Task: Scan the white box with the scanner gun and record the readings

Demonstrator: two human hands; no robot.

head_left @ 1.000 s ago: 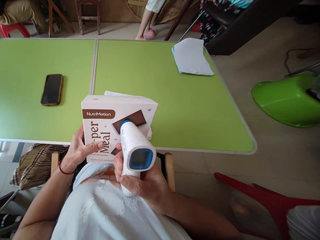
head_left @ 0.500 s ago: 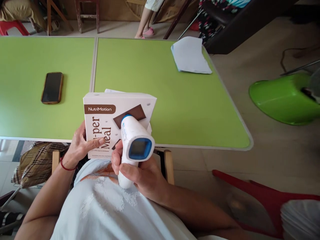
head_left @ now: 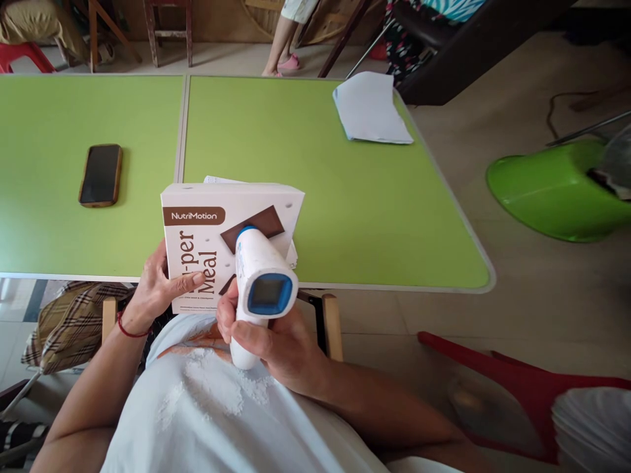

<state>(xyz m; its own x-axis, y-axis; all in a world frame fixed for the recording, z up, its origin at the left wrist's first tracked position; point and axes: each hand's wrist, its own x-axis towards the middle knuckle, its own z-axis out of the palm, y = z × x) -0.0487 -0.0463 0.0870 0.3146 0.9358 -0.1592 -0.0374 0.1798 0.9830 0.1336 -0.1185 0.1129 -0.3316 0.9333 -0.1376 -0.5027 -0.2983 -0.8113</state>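
Observation:
My left hand (head_left: 162, 286) grips the left edge of a white NutriMotion box (head_left: 256, 198), its thumb lying across the printed front. The box is held up at the near edge of the green table. In my right hand (head_left: 276, 341) is a white infrared thermometer (head_left: 256, 259), grasped by its handle. Its blue-rimmed nose points at the front of the box; whether the two touch I cannot tell. The blue-framed screen (head_left: 269, 293) faces me and looks dark. Part of a white sheet (head_left: 217, 179) shows behind the box.
A phone (head_left: 100, 175) lies on the left half of the green table (head_left: 345, 217). White papers (head_left: 372, 108) rest at its far right corner. On the right are a green plastic stool (head_left: 552, 190) and a red chair (head_left: 493, 374). A person's leg (head_left: 280, 43) shows beyond the table.
The whole view has shifted slightly, with the table and things sliding a little left. The thermometer has moved slightly left with it; both hands keep their holds.

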